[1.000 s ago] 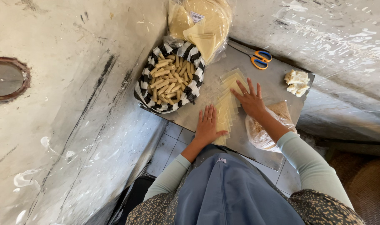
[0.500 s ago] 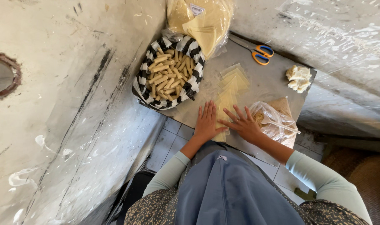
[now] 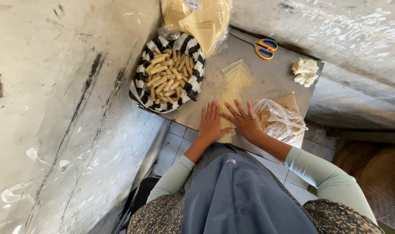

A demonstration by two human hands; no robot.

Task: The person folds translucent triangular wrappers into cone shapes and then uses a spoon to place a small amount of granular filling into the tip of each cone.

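Observation:
Both hands lie flat, fingers spread, on pale yellow pastry sheets (image 3: 234, 82) fanned out along a grey board (image 3: 273, 80). My left hand (image 3: 211, 123) presses the near end of the sheets. My right hand (image 3: 243, 118) rests beside it, its fingertips touching the left one. Neither hand grips anything. Left of the sheets stands a bowl lined with a black-and-white striped bag (image 3: 190, 89), filled with several rolled pastry sticks (image 3: 166, 75).
A clear bag of crumbly filling with a white spoon (image 3: 280, 120) lies right of my right hand. Orange-handled scissors (image 3: 264, 47), a white dough lump (image 3: 304, 71) and a bag of yellow wrappers (image 3: 201, 19) sit at the far side. Concrete walls flank the board.
My right hand drew back from the far sheets toward me, ending next to my left hand at the near end of the sheets. The left hand barely moved.

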